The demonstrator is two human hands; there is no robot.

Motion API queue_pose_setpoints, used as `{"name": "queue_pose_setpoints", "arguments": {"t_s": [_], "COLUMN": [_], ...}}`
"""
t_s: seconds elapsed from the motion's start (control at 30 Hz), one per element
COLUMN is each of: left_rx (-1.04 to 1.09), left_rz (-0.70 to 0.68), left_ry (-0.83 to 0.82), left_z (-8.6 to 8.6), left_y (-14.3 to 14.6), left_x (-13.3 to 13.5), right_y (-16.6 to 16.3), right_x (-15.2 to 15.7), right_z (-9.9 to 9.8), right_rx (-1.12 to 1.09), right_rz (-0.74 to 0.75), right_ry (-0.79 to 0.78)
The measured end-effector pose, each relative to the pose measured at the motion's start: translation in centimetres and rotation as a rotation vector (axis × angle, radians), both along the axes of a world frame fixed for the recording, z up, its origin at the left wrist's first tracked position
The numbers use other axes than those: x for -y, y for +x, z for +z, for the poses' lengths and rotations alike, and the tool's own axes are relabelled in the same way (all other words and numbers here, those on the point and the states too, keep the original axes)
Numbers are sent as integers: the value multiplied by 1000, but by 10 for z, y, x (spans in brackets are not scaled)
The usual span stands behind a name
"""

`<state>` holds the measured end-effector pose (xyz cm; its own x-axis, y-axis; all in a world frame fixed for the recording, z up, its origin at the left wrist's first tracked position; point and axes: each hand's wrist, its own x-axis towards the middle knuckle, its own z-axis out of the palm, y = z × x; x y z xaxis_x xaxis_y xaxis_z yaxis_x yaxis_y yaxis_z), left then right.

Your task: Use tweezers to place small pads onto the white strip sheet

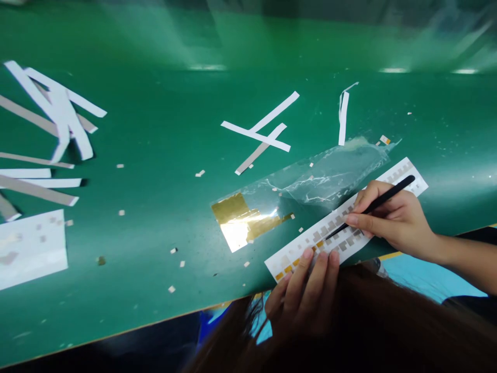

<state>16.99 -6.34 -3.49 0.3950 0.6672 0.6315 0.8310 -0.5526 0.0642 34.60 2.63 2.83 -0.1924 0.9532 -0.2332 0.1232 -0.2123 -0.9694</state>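
A long white backing strip [404, 173] with rows of small grey and amber squares lies at the table's near edge. My left hand [306, 295] rests its fingertips flat on the strip's near end, fingers stretched out. My right hand [392, 220] pinches black tweezers [373, 206], whose tip touches the squares in the middle of the strip.
A clear plastic bag [330, 173] with gold foil [240, 220] lies beside the strip on the green table [155, 134]. White and grey paper strips [258, 134] lie in the middle and at the far left [58, 116]. Tiny white scraps are scattered about. Dark hair hangs at the bottom.
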Motion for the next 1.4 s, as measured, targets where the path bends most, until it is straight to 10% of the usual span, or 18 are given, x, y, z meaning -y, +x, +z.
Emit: {"name": "queue_pose_setpoints", "arguments": {"t_s": [0.47,0.63,0.77,0.93,1.17,1.4], "left_rx": [-93,-87,7,-69,55,187], "left_rz": [40,50,94,84,237,336], "left_ry": [-60,-123,-170,-157,-221,-222], "left_z": [6,11,9,9,-1,14], "left_y": [-1,1,0,-15,-32,-49], "left_x": [2,6,2,-3,-12,-21], "right_y": [3,27,60,75,58,56], "right_x": [-2,-18,-42,-73,-73,-45], "right_z": [-3,30,45,12,-36,-7], "right_rx": [-141,-357,113,1111,1206,1030], "right_rz": [-54,-103,112,355,32,-120], "right_ry": [-36,159,645,932,1003,934]}}
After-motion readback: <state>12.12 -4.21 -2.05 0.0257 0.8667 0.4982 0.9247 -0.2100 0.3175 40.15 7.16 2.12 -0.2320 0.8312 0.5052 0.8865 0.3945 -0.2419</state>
